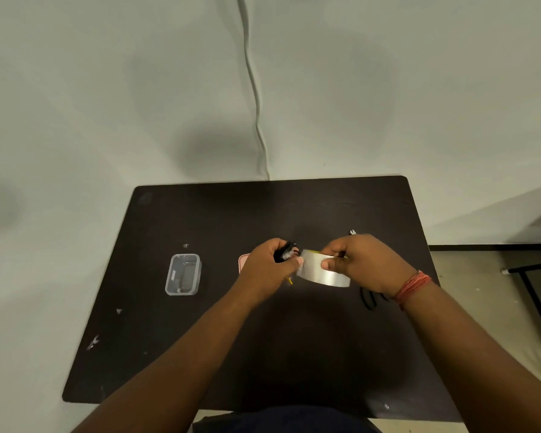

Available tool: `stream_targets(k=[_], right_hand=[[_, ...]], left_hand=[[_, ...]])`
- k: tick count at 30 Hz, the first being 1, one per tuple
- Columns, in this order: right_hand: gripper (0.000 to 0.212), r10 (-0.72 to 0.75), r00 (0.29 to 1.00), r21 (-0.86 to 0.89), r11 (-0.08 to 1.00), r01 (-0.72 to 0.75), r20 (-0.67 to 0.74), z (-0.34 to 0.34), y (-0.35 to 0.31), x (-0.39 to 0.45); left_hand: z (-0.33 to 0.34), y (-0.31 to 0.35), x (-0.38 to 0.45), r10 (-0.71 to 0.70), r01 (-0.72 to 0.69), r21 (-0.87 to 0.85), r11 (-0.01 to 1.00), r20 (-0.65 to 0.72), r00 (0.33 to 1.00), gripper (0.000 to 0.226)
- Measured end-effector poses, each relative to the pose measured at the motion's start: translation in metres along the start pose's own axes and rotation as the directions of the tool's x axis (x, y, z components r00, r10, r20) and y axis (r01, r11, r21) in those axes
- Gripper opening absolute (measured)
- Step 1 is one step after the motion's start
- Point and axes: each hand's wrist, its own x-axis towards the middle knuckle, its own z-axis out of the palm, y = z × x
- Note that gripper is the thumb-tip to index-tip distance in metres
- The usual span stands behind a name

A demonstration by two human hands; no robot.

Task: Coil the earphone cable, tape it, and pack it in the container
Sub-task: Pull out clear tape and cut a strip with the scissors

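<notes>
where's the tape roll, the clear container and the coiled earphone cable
tape roll (324, 270): head view, on its shiny outer band between the hands
clear container (168, 276): head view, on its left wall
coiled earphone cable (286, 250): head view, on the black bundle showing above the left hand's fingers

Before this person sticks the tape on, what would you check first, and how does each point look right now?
1. Black coiled earphone cable gripped in the left hand: ok.
2. Roll of shiny clear tape held by the right hand: ok.
3. Tape strip pulled across to the left thumb: looks ok, though the free end is too small to tell.
4. Coil tidy, no loops slipping out: cannot tell, the hand hides most of it.
5. Clear rectangular plastic container open and within reach on the dark table: ok.
6. Pink lid at hand: cannot tell, mostly hidden behind the left hand.
</notes>
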Motion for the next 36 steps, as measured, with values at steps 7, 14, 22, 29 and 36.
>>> stream_targets(k=[7, 14, 22, 29, 36], right_hand=[[0.019, -0.003, 1.0, 0.025, 1.0, 0.003, 0.001, 0.0, -0.006, 0.003], [0.017, -0.003, 1.0, 0.03, 1.0, 0.004, -0.022, -0.003, -0.012, 0.007], [0.017, 0.024, 1.0, 0.121, 0.992, -0.022, -0.014, -0.001, -0.008, 0.009], [0.018, 0.008, 1.0, 0.079, 0.997, -0.007, -0.017, 0.0, -0.007, 0.009], [0.018, 0.0, 1.0, 0.085, 0.996, 0.001, -0.014, 0.006, -0.004, 0.009]], left_hand=[[0.0, 0.003, -0.002, 0.009, -0.009, -0.077, 0.997, 0.0, 1.0, 0.013], [-0.004, 0.007, 0.0, 0.081, -0.081, 0.005, 0.997, -0.04, 0.996, 0.019], [-0.013, 0.003, 0.002, 0.057, -0.068, -0.139, 0.988, -0.08, 0.995, 0.012], [-0.012, 0.005, 0.001, 0.025, -0.03, -0.147, 0.989, -0.035, 0.999, 0.013], [-0.011, -0.002, 0.004, 0.063, -0.053, 0.09, 0.995, -0.118, 0.991, 0.011]])
